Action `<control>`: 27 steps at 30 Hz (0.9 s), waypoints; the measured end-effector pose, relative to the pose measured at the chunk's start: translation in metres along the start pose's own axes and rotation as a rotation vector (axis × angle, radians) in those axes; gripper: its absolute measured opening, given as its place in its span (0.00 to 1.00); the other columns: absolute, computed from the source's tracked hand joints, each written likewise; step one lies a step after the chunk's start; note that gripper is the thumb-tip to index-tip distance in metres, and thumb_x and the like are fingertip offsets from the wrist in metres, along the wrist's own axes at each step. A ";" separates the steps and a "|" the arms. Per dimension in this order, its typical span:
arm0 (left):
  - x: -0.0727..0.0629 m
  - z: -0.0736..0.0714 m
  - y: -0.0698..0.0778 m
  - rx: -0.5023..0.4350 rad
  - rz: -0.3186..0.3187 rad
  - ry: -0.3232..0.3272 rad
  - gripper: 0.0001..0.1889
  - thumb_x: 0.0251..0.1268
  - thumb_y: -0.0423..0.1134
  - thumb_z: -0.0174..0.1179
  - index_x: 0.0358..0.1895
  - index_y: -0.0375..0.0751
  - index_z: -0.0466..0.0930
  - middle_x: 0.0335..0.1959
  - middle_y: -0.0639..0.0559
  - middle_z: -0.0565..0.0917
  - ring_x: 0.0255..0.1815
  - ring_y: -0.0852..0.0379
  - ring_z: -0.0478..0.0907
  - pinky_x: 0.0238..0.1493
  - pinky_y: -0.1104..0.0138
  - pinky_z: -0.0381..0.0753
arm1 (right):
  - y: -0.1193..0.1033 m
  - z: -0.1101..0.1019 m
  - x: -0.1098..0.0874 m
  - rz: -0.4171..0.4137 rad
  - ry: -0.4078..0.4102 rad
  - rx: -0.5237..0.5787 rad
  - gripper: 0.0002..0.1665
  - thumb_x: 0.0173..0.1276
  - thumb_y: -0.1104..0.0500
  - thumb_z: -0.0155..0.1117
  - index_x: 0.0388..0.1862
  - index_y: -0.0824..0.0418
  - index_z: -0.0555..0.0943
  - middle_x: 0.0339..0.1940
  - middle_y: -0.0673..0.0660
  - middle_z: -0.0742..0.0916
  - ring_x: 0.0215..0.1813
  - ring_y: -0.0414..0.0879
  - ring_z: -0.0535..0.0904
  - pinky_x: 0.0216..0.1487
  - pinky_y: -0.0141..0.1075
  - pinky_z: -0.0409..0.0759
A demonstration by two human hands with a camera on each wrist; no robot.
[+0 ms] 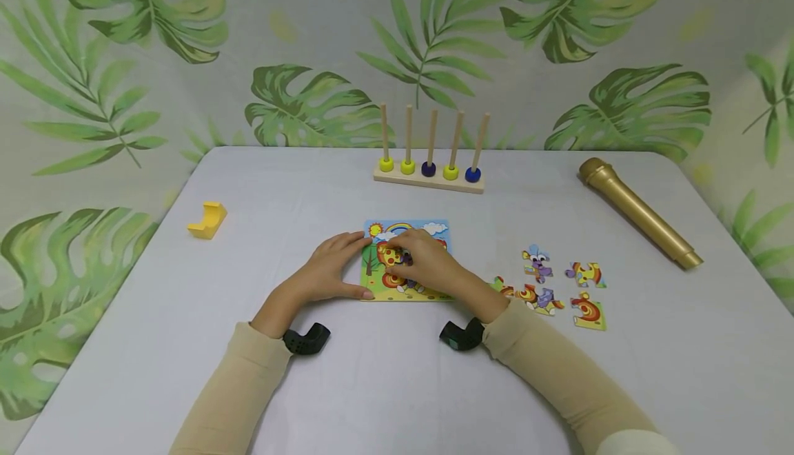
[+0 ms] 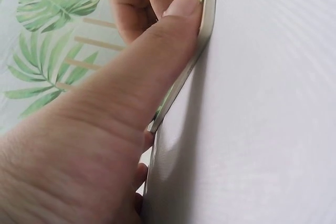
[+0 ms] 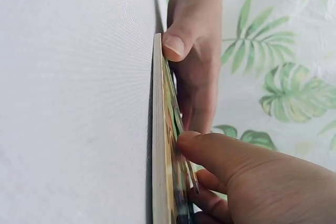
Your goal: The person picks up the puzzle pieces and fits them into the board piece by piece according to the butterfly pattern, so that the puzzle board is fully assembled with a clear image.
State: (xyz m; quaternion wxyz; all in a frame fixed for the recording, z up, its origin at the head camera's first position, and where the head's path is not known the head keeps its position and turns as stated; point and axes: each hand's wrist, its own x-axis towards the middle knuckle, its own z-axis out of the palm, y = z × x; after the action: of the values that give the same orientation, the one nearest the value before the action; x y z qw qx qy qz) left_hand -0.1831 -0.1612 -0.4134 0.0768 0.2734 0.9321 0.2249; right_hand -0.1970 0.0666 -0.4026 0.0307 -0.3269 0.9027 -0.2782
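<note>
A cartoon jigsaw board with a sun and rainbow lies on the white table before me. My left hand rests along its left side, fingers by the upper edge and thumb on the near left corner, as the right wrist view also shows. Over the middle of the board, my right hand pinches a red and yellow puzzle piece between thumb and fingers. Seen edge-on in the right wrist view, this thin piece tilts against the board's face. The right hand hides part of the picture.
Several loose puzzle pieces lie right of the board, one partly behind my right forearm. At the back stands a wooden peg rack with yellow and dark beads. A gold microphone lies far right, a yellow block far left.
</note>
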 end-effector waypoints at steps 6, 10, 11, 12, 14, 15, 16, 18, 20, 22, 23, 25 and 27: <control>-0.001 0.000 0.000 -0.004 -0.002 0.009 0.53 0.38 0.70 0.61 0.69 0.47 0.54 0.69 0.50 0.53 0.68 0.47 0.45 0.65 0.52 0.42 | -0.001 0.002 0.002 0.009 0.003 -0.009 0.25 0.57 0.49 0.65 0.52 0.59 0.77 0.48 0.54 0.76 0.49 0.47 0.69 0.48 0.39 0.71; -0.001 0.003 -0.001 -0.011 -0.001 0.028 0.53 0.37 0.71 0.60 0.69 0.47 0.55 0.69 0.50 0.53 0.68 0.47 0.45 0.65 0.51 0.43 | 0.001 0.003 0.002 0.013 0.018 -0.001 0.23 0.57 0.49 0.66 0.50 0.57 0.78 0.46 0.52 0.76 0.47 0.45 0.69 0.45 0.37 0.71; -0.001 0.003 -0.001 -0.012 0.000 0.033 0.53 0.37 0.71 0.60 0.69 0.48 0.55 0.69 0.50 0.53 0.68 0.47 0.45 0.65 0.51 0.43 | 0.001 0.004 0.002 0.014 0.020 0.005 0.23 0.56 0.50 0.66 0.50 0.57 0.78 0.46 0.52 0.76 0.47 0.45 0.69 0.45 0.37 0.71; -0.001 0.004 -0.001 -0.009 0.003 0.038 0.53 0.37 0.72 0.59 0.68 0.48 0.55 0.69 0.50 0.53 0.68 0.47 0.45 0.65 0.52 0.43 | 0.002 0.004 0.002 0.016 0.020 0.011 0.23 0.56 0.50 0.66 0.50 0.57 0.79 0.46 0.52 0.76 0.47 0.45 0.69 0.45 0.37 0.71; -0.002 0.006 -0.002 -0.003 0.020 0.049 0.51 0.38 0.72 0.58 0.68 0.50 0.57 0.69 0.50 0.54 0.68 0.48 0.46 0.65 0.52 0.43 | 0.002 0.003 0.001 0.025 0.016 0.026 0.23 0.57 0.49 0.66 0.50 0.56 0.78 0.46 0.51 0.76 0.48 0.45 0.69 0.45 0.38 0.71; -0.002 0.007 -0.002 -0.001 0.032 0.056 0.50 0.39 0.72 0.58 0.67 0.50 0.58 0.69 0.50 0.54 0.68 0.48 0.47 0.65 0.52 0.43 | 0.002 0.003 0.001 0.030 0.014 0.033 0.23 0.57 0.49 0.66 0.50 0.56 0.78 0.46 0.51 0.76 0.48 0.45 0.69 0.46 0.38 0.71; -0.002 0.007 -0.002 -0.004 0.042 0.062 0.48 0.39 0.71 0.58 0.67 0.51 0.59 0.68 0.50 0.54 0.68 0.48 0.47 0.65 0.52 0.43 | 0.002 0.003 0.001 0.035 0.013 0.040 0.23 0.57 0.49 0.66 0.51 0.56 0.78 0.46 0.51 0.75 0.49 0.45 0.68 0.47 0.39 0.71; -0.003 0.008 -0.002 -0.002 0.063 0.073 0.45 0.41 0.70 0.58 0.66 0.53 0.61 0.68 0.50 0.55 0.67 0.48 0.48 0.65 0.53 0.43 | 0.002 0.003 0.000 0.043 0.010 0.050 0.24 0.57 0.49 0.65 0.51 0.55 0.78 0.47 0.51 0.75 0.50 0.45 0.68 0.48 0.40 0.71; -0.003 0.008 -0.002 -0.005 0.081 0.085 0.43 0.43 0.69 0.58 0.65 0.53 0.63 0.67 0.50 0.57 0.67 0.48 0.49 0.64 0.52 0.44 | 0.002 0.002 0.000 0.046 0.011 0.060 0.24 0.57 0.49 0.65 0.51 0.55 0.78 0.48 0.51 0.75 0.51 0.46 0.68 0.49 0.41 0.71; -0.004 0.007 -0.001 -0.003 0.084 0.089 0.43 0.43 0.69 0.58 0.64 0.53 0.64 0.67 0.50 0.57 0.67 0.48 0.50 0.64 0.53 0.45 | 0.002 0.002 0.000 0.049 0.013 0.066 0.23 0.57 0.49 0.65 0.51 0.55 0.78 0.48 0.52 0.75 0.52 0.46 0.68 0.50 0.42 0.71; -0.004 0.007 -0.001 0.000 0.087 0.090 0.43 0.43 0.69 0.58 0.64 0.53 0.64 0.67 0.50 0.57 0.66 0.48 0.50 0.64 0.52 0.45 | 0.002 0.002 0.000 0.049 0.014 0.067 0.23 0.57 0.49 0.65 0.51 0.55 0.78 0.49 0.52 0.75 0.52 0.46 0.68 0.50 0.41 0.71; -0.004 0.007 0.000 0.003 0.087 0.085 0.43 0.43 0.69 0.58 0.64 0.53 0.64 0.67 0.50 0.57 0.66 0.48 0.50 0.64 0.52 0.46 | 0.003 0.001 0.000 0.053 0.016 0.074 0.23 0.57 0.49 0.65 0.51 0.55 0.78 0.48 0.52 0.75 0.52 0.46 0.68 0.50 0.41 0.71; -0.004 0.006 0.000 0.005 0.085 0.078 0.43 0.43 0.69 0.58 0.65 0.53 0.64 0.67 0.50 0.57 0.66 0.48 0.50 0.64 0.53 0.46 | 0.003 0.001 0.000 0.053 0.017 0.083 0.22 0.57 0.50 0.65 0.51 0.55 0.78 0.48 0.52 0.75 0.51 0.46 0.68 0.49 0.40 0.71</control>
State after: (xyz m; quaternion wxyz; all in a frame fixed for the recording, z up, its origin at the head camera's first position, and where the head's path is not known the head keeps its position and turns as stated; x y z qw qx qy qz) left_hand -0.1784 -0.1608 -0.4189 0.0301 0.3041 0.9224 0.2362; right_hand -0.1982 0.0683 -0.4054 0.0439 -0.2988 0.8989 -0.3175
